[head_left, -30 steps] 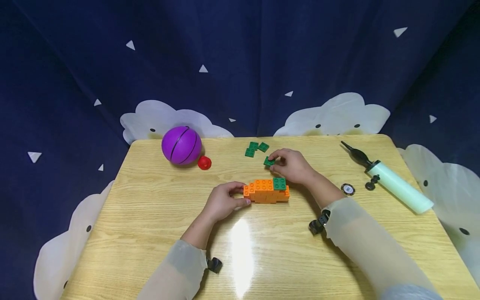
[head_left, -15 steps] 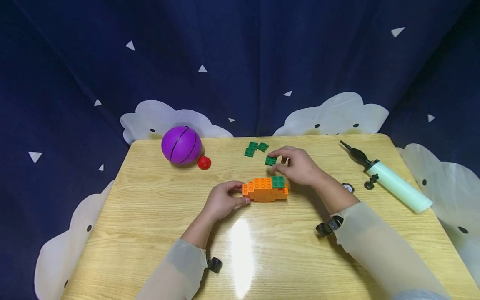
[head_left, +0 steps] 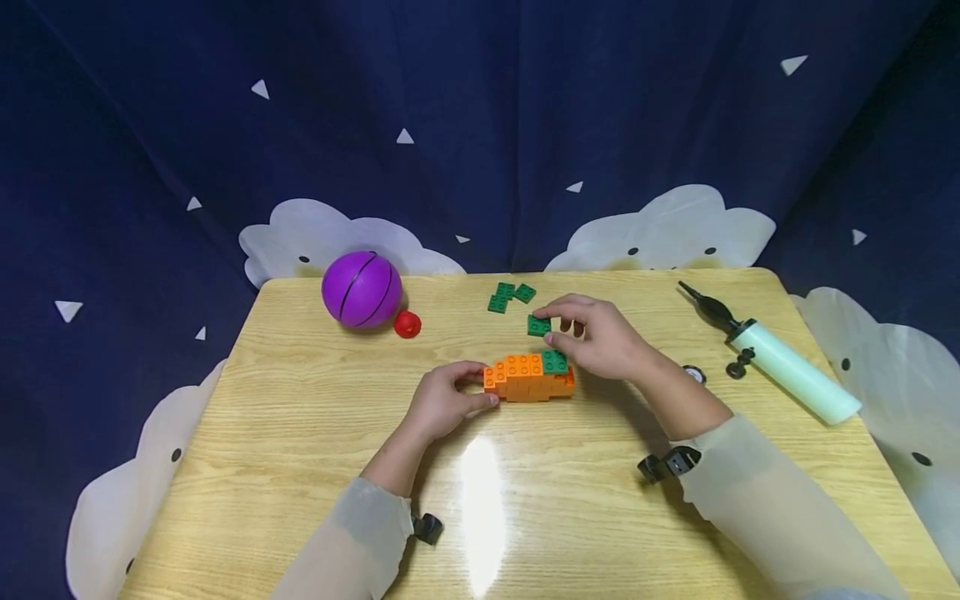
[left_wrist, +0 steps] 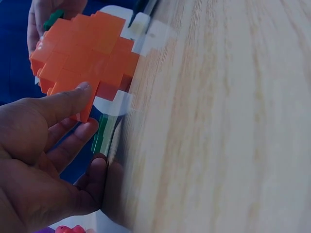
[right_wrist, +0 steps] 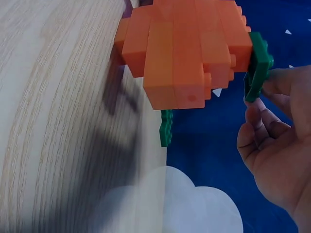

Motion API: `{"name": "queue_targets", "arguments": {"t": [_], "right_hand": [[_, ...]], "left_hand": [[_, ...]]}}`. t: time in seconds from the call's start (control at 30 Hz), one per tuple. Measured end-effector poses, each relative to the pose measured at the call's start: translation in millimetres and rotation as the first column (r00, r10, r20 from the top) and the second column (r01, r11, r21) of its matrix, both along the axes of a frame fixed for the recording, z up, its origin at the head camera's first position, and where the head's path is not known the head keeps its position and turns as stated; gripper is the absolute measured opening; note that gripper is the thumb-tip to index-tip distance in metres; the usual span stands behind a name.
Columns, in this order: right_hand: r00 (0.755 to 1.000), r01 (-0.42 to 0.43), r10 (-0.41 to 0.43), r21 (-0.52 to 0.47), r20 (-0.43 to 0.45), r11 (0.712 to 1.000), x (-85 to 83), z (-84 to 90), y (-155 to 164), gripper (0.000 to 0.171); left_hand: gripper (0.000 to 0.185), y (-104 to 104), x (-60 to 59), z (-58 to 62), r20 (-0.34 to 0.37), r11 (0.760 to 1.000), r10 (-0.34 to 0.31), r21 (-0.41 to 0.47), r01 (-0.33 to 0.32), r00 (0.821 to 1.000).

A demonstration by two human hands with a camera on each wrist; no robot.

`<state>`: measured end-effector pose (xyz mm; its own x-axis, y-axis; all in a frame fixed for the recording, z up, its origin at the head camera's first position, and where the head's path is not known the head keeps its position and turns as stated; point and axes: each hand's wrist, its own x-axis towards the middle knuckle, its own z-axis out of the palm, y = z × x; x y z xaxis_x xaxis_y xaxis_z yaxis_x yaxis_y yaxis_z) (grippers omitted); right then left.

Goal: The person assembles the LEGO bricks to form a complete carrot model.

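Left hand (head_left: 442, 404) gripping the orange brick block's (head_left: 525, 379) left end; right hand (head_left: 600, 337) pinching a green plate (head_left: 538, 325), seemingly just above the block's right end.

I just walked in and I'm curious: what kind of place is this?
Probably a small play corner set up for filming: a wooden table against a dark blue cloud-print curtain, with toys such as an orange brick model and a purple ball.
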<state>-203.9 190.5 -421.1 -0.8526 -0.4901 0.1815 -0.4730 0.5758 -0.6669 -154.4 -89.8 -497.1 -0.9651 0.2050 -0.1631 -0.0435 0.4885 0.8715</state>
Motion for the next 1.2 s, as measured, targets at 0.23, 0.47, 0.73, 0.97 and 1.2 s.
{"name": "queue_targets", "arguments": {"t": [0.23,0.47,0.73,0.97,1.2], "right_hand": [[0.998,-0.044,0.042,-0.029,-0.054,0.999,8.0,3.7,-1.8,0.031],[0.995,-0.079,0.076,-0.050,-0.063,0.996,16.0,3.8,-4.2,0.032],[0.996,-0.084,0.083,-0.044,-0.028,0.995,25.4,3.7,-8.7,0.032],[0.992,-0.115,0.113,-0.034,-0.057,0.993,28.7,1.5,-10.5,0.033],[0.993,-0.104,0.105,0.009,-0.060,0.994,30.7,2.0,-13.2,0.033]], "left_hand": [[0.043,-0.3,-0.5,0.2,0.000,1.000,0.000,0.005,0.000,1.000],[0.044,-1.3,-0.3,1.5,-0.004,1.000,-0.006,-0.003,0.006,1.000],[0.044,-0.6,-0.3,1.3,-0.012,1.000,-0.011,-0.002,0.011,1.000],[0.043,-0.6,-0.1,0.9,-0.012,1.000,-0.012,-0.006,0.012,1.000],[0.043,-1.0,-0.1,1.0,-0.004,1.000,-0.006,0.001,0.006,1.000]]}}
